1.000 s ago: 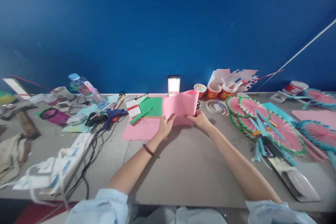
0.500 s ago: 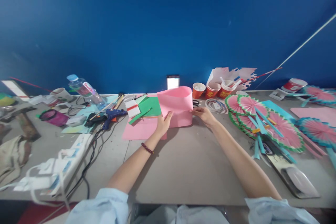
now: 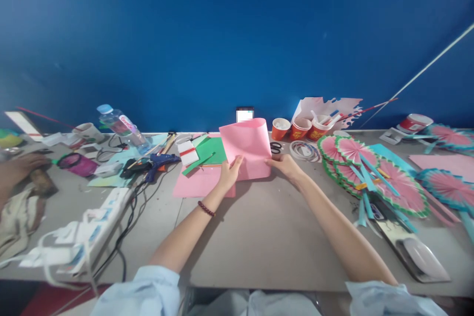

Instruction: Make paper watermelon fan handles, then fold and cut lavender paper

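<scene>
A pink paper sheet (image 3: pixel 249 145), bent over in a loose curve at its top, stands raised above the table's middle. My left hand (image 3: pixel 230 173) is closed on its lower left part, thumb on the near face. At the lower right edge my right hand (image 3: pixel 285 165) pinches the same sheet. Left of it lie green paper (image 3: pixel 213 150), a narrow green strip (image 3: pixel 198 164), a white box with a red band (image 3: pixel 188 153) and flat pink paper (image 3: pixel 196 185). Black-handled scissors (image 3: pixel 276 147) are just beyond my right hand.
Red paper cups (image 3: pixel 300 129) and coiled cords (image 3: pixel 304 150) stand behind. Pleated pink fans (image 3: pixel 400 185) lie right. On the left are a glue gun (image 3: pixel 157 164), a bottle (image 3: pixel 124 128), a power strip (image 3: pixel 98 232) and another person's hand (image 3: pixel 18 175).
The pink sheet's top curve has flattened and narrowed as my right hand moved slightly left with its edge. Another person's hand has come in at the far left.
</scene>
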The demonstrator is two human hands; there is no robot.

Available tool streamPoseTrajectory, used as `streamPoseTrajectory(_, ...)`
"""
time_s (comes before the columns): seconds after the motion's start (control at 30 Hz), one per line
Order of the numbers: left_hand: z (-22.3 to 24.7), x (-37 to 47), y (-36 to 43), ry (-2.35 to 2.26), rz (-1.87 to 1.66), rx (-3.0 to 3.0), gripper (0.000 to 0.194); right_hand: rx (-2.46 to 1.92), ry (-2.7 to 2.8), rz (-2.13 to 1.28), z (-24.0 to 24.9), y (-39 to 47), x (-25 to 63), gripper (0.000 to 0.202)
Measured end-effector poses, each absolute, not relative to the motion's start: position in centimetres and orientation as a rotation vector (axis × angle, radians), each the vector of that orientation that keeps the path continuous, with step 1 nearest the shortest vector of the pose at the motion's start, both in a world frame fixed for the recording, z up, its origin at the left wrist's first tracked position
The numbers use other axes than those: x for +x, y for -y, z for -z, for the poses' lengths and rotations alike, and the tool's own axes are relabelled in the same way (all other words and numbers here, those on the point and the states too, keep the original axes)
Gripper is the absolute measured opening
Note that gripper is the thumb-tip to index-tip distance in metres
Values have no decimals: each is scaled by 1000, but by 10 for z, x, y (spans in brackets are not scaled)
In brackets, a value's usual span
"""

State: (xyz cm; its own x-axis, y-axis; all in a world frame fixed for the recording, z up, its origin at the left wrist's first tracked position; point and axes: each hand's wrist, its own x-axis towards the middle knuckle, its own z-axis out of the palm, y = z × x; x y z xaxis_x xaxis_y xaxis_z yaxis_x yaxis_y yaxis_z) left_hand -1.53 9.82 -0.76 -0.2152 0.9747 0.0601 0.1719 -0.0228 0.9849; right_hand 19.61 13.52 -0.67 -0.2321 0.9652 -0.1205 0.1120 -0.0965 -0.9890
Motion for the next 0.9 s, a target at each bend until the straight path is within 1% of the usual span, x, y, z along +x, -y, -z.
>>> streamPoseTrajectory(0.2,9,-14,-100,-1459,-1312,1274,55,-1247,1324,-1492,15,-136,197,45)
streamPoseTrajectory(0.3,8,-14,-99,-1463,-1310,1227,49,-1242,1318,-1479,15,-138,198,42)
streamPoseTrajectory(0.43,4,-13,-97,-1422,-1329,1201,42,-1254,1330,-1452,14,-138,198,44)
streamPoseTrajectory(0.53,3,-14,-97,-1421,-1348,1217,45,-1238,1341,-1497,12,-137,200,44)
streamPoseTrajectory(0.63,5,-14,-98,-1429,-1337,1254,53,-1196,1356,-1672,11,-135,203,42)
streamPoseTrajectory(0.7,6,-14,-99,-1416,-1339,1240,54,-1168,1326,-1770,12,-133,203,40)
streamPoseTrajectory(0.9,5,-12,-99,-1437,-1348,1170,53,-1191,1208,-1689,20,-135,199,40)
